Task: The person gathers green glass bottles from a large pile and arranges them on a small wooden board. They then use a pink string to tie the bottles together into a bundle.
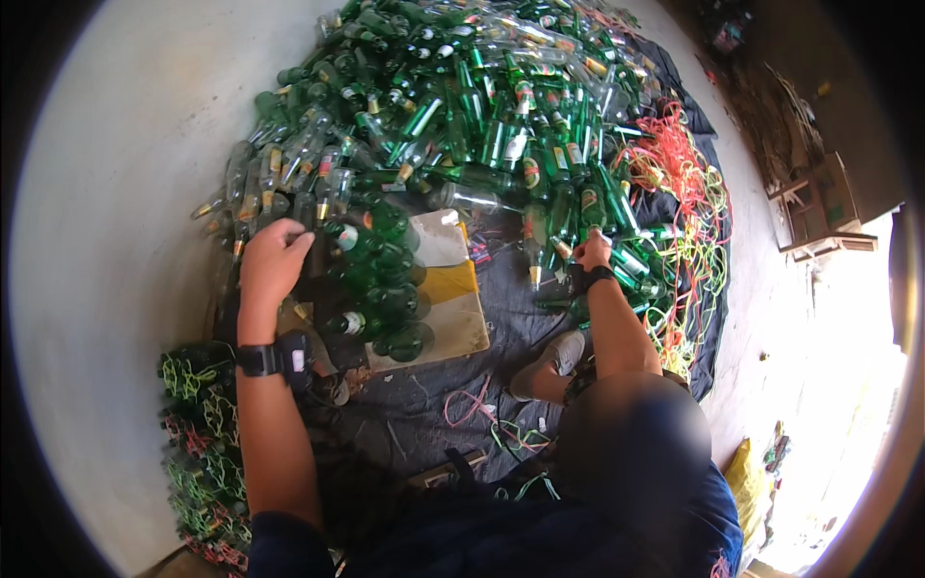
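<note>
My right hand grips the neck of a green glass bottle at the near edge of a large heap of bottles. My left hand is raised on the other side, fingers curled and thumb close to them. No object shows in it, but its underside is hidden. Clear glass bottles with labels lie just beyond it. To its right, a close group of green bottles rests partly on a flat white and yellow board. Whether those bottles stand or lie is hard to tell.
Dark sheeting covers the floor under my shoes. Tangled red and yellow-green plastic strings lie right of the heap. Bottles netted in string stand by the pale wall. A loose pink string lies between my feet.
</note>
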